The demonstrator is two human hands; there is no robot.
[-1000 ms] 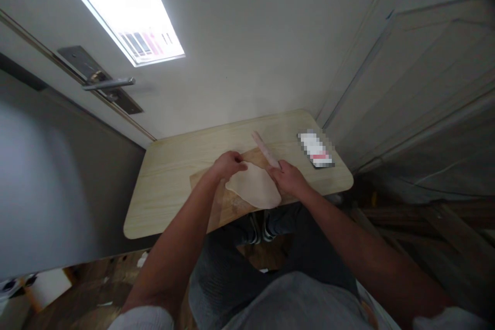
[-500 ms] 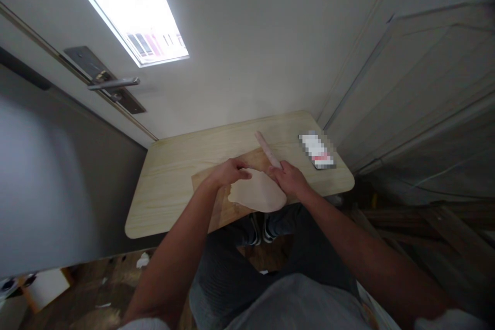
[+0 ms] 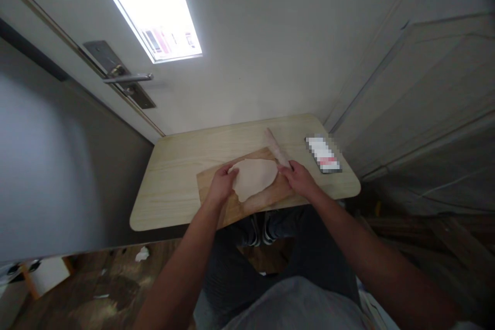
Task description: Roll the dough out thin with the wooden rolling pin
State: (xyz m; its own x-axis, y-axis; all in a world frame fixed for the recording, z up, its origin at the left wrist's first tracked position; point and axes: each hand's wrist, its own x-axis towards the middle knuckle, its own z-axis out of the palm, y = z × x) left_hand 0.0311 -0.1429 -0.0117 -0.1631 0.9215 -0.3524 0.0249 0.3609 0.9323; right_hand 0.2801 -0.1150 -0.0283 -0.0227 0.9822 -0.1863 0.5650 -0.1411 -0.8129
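Observation:
A flat, pale sheet of dough [image 3: 255, 179] lies over a wooden board [image 3: 230, 211], its outline an uneven oval. My left hand [image 3: 223, 183] pinches the dough's left edge, thumb on top. On the other side my right hand [image 3: 300, 176] is closed round the near end of a light rolling pin [image 3: 276, 146], which points away toward the door. The thumb and fingers of that hand also meet the dough's right edge; whether they grip it I cannot tell.
The board rests on a light wood-grain table [image 3: 170, 175] against a white door with a metal handle [image 3: 129, 78]. A phone [image 3: 324, 154] with a blurred screen lies at the table's right. Crumpled white paper [image 3: 142, 254] is on the floor at left.
The dough has shifted and turned on the board, baring more wood at the near right. My left hand has moved from above it to its left edge. The rolling pin stays in my right hand.

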